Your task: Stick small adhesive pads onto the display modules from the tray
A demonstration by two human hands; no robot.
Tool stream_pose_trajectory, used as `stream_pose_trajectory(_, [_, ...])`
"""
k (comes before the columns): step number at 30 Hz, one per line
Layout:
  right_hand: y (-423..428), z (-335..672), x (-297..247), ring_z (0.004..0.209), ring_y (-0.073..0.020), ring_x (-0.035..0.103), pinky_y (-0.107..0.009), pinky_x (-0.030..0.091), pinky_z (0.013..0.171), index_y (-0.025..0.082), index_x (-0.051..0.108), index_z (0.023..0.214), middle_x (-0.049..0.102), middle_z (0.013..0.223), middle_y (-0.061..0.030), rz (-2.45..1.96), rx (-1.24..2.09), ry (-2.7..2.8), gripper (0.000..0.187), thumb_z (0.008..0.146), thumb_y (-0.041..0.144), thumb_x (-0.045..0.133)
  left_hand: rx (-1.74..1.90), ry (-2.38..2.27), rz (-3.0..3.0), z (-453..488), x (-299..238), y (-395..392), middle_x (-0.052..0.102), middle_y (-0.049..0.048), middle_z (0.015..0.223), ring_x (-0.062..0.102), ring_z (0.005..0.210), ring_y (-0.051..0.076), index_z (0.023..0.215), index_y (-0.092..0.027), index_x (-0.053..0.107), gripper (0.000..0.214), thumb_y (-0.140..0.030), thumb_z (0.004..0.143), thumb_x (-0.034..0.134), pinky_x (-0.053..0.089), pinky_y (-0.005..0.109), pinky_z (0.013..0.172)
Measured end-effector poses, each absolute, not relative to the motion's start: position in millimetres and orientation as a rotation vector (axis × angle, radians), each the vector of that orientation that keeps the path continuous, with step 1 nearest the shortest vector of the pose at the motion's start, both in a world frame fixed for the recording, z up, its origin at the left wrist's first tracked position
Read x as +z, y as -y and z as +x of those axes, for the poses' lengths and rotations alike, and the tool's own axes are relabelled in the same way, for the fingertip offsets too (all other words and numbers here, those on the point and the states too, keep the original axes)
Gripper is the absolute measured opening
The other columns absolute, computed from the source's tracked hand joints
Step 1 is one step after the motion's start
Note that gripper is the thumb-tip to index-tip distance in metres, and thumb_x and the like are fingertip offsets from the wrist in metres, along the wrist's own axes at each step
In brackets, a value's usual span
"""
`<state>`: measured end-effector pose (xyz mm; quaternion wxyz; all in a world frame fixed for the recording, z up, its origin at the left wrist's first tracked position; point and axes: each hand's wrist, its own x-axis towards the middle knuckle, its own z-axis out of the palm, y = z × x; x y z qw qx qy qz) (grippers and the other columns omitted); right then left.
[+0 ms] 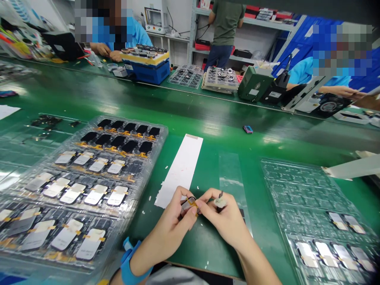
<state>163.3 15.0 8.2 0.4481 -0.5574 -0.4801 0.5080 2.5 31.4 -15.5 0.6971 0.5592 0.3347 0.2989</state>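
Observation:
My left hand (173,221) and my right hand (224,219) meet over the green table's near edge. Both pinch one small dark display part with an orange flex strip (190,204). The right hand also grips a slim dark tool with a pale round collar (220,201), standing up between its fingers. A blue strap (128,261) circles my left wrist. To the left lies a clear tray (80,190) with several rows of such parts, some dark, some with white film. On the right a second clear tray (311,213) has a few parts in its near rows.
A white paper strip (181,170) and a clear film strip (230,174) lie ahead of my hands. A small blue-red object (247,129) sits mid-belt. Across the table other people work among a blue box (147,65), part trays (221,79) and a green device (253,83).

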Motion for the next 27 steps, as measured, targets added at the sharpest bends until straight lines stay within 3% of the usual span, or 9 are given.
stream_pose_trajectory(10, [-16, 164, 4, 0.047, -0.0066, 0.024, -0.024, 0.018, 0.045, 0.018, 0.059, 0.068, 0.037, 0.050, 0.0086, -1.396, 1.278, 1.194, 0.026, 0.081, 0.039, 0.067, 0.661, -0.759, 1.264, 3, -12, -32, 0.036, -0.0099, 0.064, 0.032, 0.057, 0.011, 0.099, -0.024, 0.036, 0.020, -0.043, 0.104, 0.039, 0.028, 0.023, 0.055])
stream_pose_trajectory(15, [-19, 174, 6, 0.065, -0.0116, 0.049, -0.025, 0.039, 0.060, 0.019, 0.064, 0.075, 0.057, 0.071, 0.0006, -1.334, 1.122, 1.143, 0.030, 0.088, 0.045, 0.062, 0.669, -0.821, 1.358, 4, -15, -32, 0.048, -0.0069, 0.067, 0.043, 0.060, 0.012, 0.099, -0.024, 0.038, 0.014, -0.037, 0.105, 0.036, 0.036, 0.025, 0.059])
stream_pose_trajectory(18, [-38, 184, 13, 0.079, -0.0142, 0.056, -0.027, 0.044, 0.074, 0.021, 0.067, 0.079, 0.062, 0.084, -0.0022, -1.287, 0.883, 1.023, 0.040, 0.094, 0.054, 0.051, 0.704, -0.930, 1.527, 1, -11, -34, 0.065, 0.0019, 0.088, 0.060, 0.081, 0.016, 0.103, -0.024, 0.042, 0.012, -0.034, 0.105, 0.036, 0.046, 0.030, 0.075])
stream_pose_trajectory(20, [-65, 189, 14, 0.079, -0.0146, 0.059, -0.027, 0.046, 0.075, 0.021, 0.066, 0.080, 0.064, 0.083, -0.0027, -1.302, 0.747, 0.928, 0.044, 0.094, 0.059, 0.049, 0.691, -1.017, 1.684, -2, -8, -36, 0.067, 0.0081, 0.110, 0.063, 0.101, 0.021, 0.111, -0.023, 0.046, 0.013, -0.031, 0.105, 0.037, 0.047, 0.037, 0.088])
stream_pose_trajectory(23, [-118, 191, 5, 0.057, -0.0123, 0.057, -0.027, 0.049, 0.063, 0.020, 0.060, 0.080, 0.057, 0.062, 0.0021, -1.356, 0.735, 0.841, 0.043, 0.095, 0.058, 0.047, 0.678, -1.094, 1.903, -6, -7, -40, 0.062, 0.0129, 0.131, 0.053, 0.129, 0.026, 0.117, -0.022, 0.048, 0.018, -0.026, 0.103, 0.038, 0.042, 0.046, 0.104])
stream_pose_trajectory(27, [-182, 185, -20, 0.072, -0.0131, 0.065, -0.031, 0.056, 0.070, 0.015, 0.061, 0.102, 0.065, 0.087, -0.0013, -1.439, 0.752, 0.747, 0.025, 0.094, 0.039, 0.061, 0.705, -1.145, 2.075, -7, -13, -45, 0.063, 0.0159, 0.132, 0.046, 0.137, 0.031, 0.114, -0.019, 0.049, 0.017, -0.021, 0.102, 0.037, 0.041, 0.055, 0.107])
